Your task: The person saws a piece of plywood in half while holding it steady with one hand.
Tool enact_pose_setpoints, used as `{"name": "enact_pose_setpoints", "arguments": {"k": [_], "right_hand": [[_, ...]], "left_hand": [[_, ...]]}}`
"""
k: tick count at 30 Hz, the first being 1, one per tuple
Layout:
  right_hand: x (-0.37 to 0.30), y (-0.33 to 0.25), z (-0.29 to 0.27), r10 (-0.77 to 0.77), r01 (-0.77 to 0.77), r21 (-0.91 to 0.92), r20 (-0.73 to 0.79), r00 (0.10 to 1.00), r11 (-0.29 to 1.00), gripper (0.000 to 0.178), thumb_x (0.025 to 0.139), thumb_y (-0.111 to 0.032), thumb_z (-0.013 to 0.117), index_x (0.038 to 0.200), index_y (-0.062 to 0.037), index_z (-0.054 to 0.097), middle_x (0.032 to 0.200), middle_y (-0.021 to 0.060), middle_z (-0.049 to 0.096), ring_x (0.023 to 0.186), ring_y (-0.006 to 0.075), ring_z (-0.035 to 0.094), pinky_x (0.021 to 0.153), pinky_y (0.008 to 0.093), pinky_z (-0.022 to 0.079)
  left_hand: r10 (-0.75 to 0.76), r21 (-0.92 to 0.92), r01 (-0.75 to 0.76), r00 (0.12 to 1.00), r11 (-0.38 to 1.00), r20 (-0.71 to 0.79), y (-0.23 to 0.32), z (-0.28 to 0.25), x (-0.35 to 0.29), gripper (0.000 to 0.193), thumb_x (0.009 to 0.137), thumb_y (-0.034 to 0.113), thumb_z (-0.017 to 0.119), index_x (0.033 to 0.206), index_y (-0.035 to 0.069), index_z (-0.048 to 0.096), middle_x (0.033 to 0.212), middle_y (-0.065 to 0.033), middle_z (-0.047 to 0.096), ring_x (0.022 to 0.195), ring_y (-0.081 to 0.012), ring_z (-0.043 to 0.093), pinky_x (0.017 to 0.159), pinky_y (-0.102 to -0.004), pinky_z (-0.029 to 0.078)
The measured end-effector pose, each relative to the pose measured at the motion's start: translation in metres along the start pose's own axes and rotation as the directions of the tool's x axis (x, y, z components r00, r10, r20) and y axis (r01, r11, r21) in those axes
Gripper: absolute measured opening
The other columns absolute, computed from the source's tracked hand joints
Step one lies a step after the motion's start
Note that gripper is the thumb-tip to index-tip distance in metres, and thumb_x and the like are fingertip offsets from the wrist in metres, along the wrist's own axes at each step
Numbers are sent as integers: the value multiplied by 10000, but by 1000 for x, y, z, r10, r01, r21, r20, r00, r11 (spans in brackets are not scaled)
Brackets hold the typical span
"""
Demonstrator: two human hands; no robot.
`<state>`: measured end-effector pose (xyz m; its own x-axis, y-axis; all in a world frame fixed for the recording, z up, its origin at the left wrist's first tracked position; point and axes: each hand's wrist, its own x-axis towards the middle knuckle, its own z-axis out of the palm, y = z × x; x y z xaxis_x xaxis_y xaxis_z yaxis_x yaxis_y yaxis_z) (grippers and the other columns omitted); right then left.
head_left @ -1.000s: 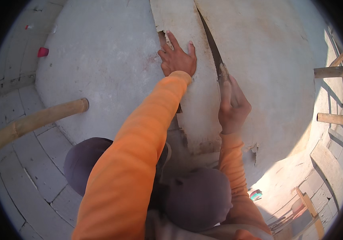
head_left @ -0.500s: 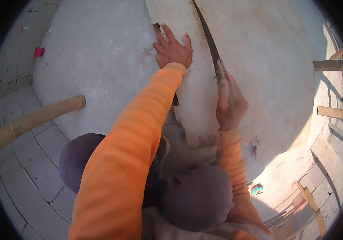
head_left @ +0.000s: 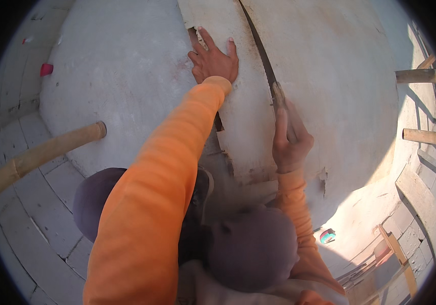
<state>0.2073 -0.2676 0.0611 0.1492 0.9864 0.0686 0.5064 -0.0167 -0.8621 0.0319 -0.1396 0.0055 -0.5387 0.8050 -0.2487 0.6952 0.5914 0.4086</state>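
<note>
From the right hand extends a saw.

We see a pale grey, scuffed floor; on it we mark a long, off-white, brown-stained flat board with ragged edges, plus a small, round turquoise-and-red object.
</note>
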Motion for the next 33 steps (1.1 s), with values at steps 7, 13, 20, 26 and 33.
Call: {"name": "enact_pose_setpoints", "arguments": {"k": [7,13,20,26,33], "right_hand": [[-76,23,-33,-33,34,15,-68,997,999,307,962,-32,684,1257,47,717,1062,227,782,913,213,782,811,288,591],[-1,-3,0,99,-98,39,-15,995,994,303,975,-75,712,1261,25,724,1043,204,790,810,153,759,728,266,570],[-95,5,-60,18,-21,-45,-71,997,999,305,963,-17,677,1250,80,706,1054,228,783,895,196,778,800,278,589],[1,4,1,12,-12,26,-6,1000,1000,305,986,-45,672,1270,63,705,1049,218,787,869,158,766,771,267,581],[-89,13,-41,-64,63,-15,-79,995,998,315,944,-27,703,1250,47,718,1041,225,784,861,221,792,766,293,597]], "left_hand": [[-29,5,30,999,1000,-40,5,-9,5,901,1011,626,450,1684,126,119,1670,-211,261,1376,-406,397,1086,-565,409],[-4,-8,4,1000,1000,-7,-2,4,-1,905,1013,631,445,1683,118,117,1654,-210,282,1353,-412,407,1072,-563,423],[-23,-12,23,1000,1000,-10,11,-4,3,906,1013,632,449,1678,101,138,1645,-204,298,1326,-409,422,1067,-545,431],[21,0,-21,1000,1000,-5,2,0,3,902,1019,632,441,1683,115,115,1606,-227,330,1346,-407,407,1082,-556,410],[-30,29,32,998,999,-52,6,-11,3,888,1026,637,425,1685,132,109,1599,-237,337,1373,-404,398,1100,-570,390]]}}
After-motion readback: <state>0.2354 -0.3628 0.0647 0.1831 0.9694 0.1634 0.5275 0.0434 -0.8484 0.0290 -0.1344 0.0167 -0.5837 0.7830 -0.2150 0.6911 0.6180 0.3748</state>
